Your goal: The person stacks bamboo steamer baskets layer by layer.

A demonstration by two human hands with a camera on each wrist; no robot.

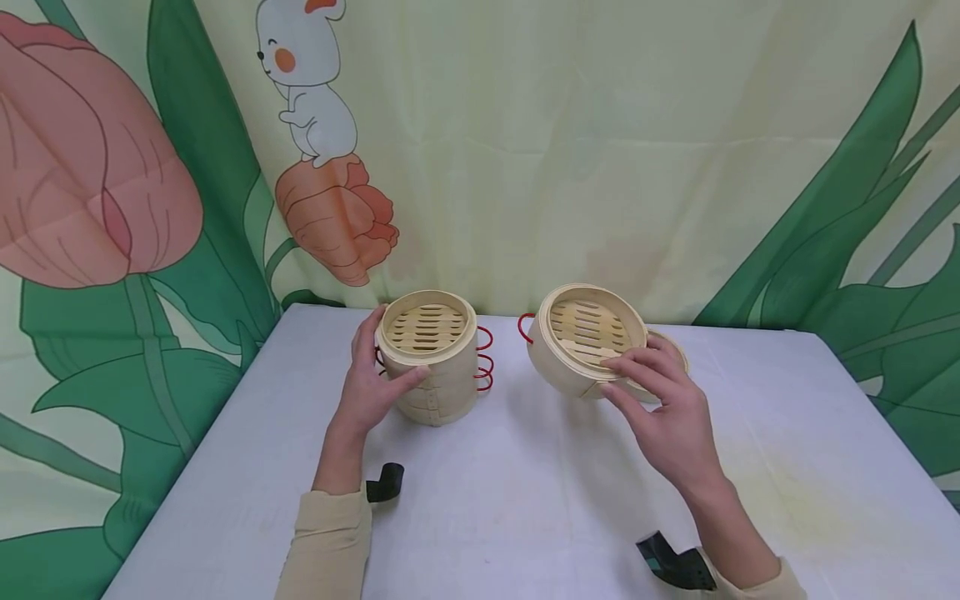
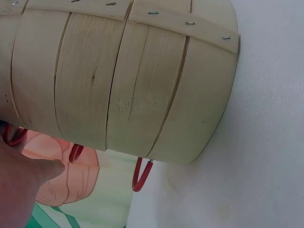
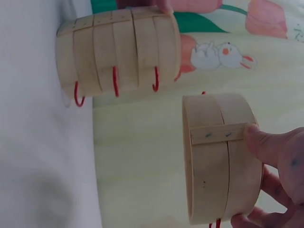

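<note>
A stack of bamboo steamer tiers point(image 1: 431, 358) stands near the far edge of the white worktop point(image 1: 525, 500), left of its middle, and is clasped by the left hand point(image 1: 372, 379), whose grip is curled round the near side with the thumb across the front. 3 red wire handles point(image 1: 484, 358) are seen on the stack's right side. A single steamer tier point(image 1: 581, 337) is held tilted above the worktop by the right hand point(image 1: 667, 408), its rim pinched between thumb and fingers; a red handle point(image 1: 525, 325) projects at its left. Another bamboo piece point(image 1: 667, 350) is partly hidden behind it. A tulip and rabbit curtain point(image 1: 525, 150) hangs behind the far edge
</note>
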